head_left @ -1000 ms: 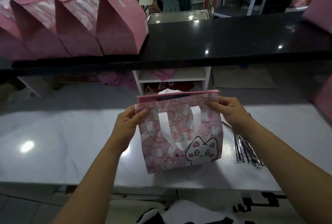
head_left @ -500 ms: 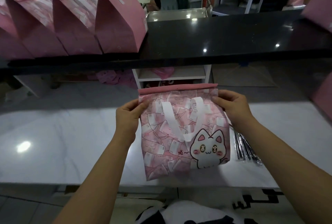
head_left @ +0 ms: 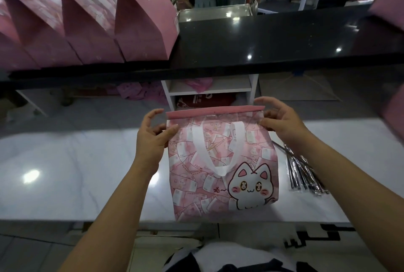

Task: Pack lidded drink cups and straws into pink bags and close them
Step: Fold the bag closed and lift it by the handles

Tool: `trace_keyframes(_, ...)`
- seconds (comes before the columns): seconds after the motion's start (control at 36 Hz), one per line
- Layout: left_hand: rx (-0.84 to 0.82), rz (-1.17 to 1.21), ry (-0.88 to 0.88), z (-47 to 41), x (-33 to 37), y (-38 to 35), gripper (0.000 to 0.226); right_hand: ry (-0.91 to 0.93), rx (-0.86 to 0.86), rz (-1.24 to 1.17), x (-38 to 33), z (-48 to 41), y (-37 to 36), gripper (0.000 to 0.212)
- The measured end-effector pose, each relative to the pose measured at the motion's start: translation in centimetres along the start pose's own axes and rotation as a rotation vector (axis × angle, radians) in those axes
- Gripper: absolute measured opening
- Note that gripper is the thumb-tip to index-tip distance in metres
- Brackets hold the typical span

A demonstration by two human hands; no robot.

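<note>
Far to my left, a row of closed pink bags (head_left: 87,31) stands on the black counter (head_left: 262,42), well apart from my work. On the white marble worktop (head_left: 65,173) below it, my left hand (head_left: 153,138) holds the upper left corner of the cat-print pink bag (head_left: 220,184). The thumb lies on the front and the lower fingers curl in at the side edge, while the index finger is lifted clear. The bag stands upright between my hands, its top folded over into a plain pink strip (head_left: 214,112) and its white handle (head_left: 205,151) hanging flat down the front. My right hand (head_left: 282,123) is at the upper right corner with its fingers loosely spread above and behind the strip. Only the thumb tip touches the front. Just right of the bag, a bundle of wrapped straws (head_left: 303,173) lies on the worktop.
</note>
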State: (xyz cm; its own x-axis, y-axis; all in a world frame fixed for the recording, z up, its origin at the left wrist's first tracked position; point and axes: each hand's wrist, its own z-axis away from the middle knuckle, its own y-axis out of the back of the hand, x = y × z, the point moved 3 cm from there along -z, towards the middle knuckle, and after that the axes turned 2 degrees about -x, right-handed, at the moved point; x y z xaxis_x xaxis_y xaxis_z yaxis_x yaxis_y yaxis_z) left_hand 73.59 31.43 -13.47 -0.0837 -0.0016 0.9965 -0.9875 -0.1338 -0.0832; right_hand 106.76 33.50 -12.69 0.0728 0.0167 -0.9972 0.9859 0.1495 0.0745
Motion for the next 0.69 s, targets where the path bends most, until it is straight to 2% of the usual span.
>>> trace_keyframes(0.06,-0.054,-0.074,-0.001,0.0,0.1,0.3,0.049,0.017,-0.042,0.025,-0.3,0.1,0.0,0.043)
trace_keyframes(0.19,-0.195,-0.214,-0.009,0.0,0.7,0.8,0.022,0.042,-0.030,0.006,-0.4,0.0,0.0,0.040)
trace_keyframes(0.28,-0.264,-0.332,0.034,0.0,0.9,1.3,0.031,0.005,-0.015,-0.011,0.2,-0.1,0.3,0.046)
trace_keyframes(0.36,-0.313,-0.423,0.062,0.0,1.5,1.6,0.036,-0.028,-0.045,-0.016,0.4,-0.1,0.5,0.041)
trace_keyframes(0.44,-0.384,-0.509,0.057,0.0,2.7,1.6,0.035,-0.041,-0.143,0.082,-0.5,0.0,1.1,0.040)
trace_keyframes(0.53,-0.461,-0.573,0.100,0.3,3.6,1.9,0.018,-0.074,-0.296,0.182,-1.8,0.2,2.1,0.031)
trace_keyframes(0.61,-0.491,-0.564,0.080,0.7,4.2,2.2,0.022,-0.090,-0.417,0.246,-2.6,0.6,2.7,0.024)
trace_keyframes(0.69,-0.448,-0.546,-0.049,1.2,4.6,1.9,0.026,0.038,-0.291,0.305,-3.3,0.9,2.2,0.020)
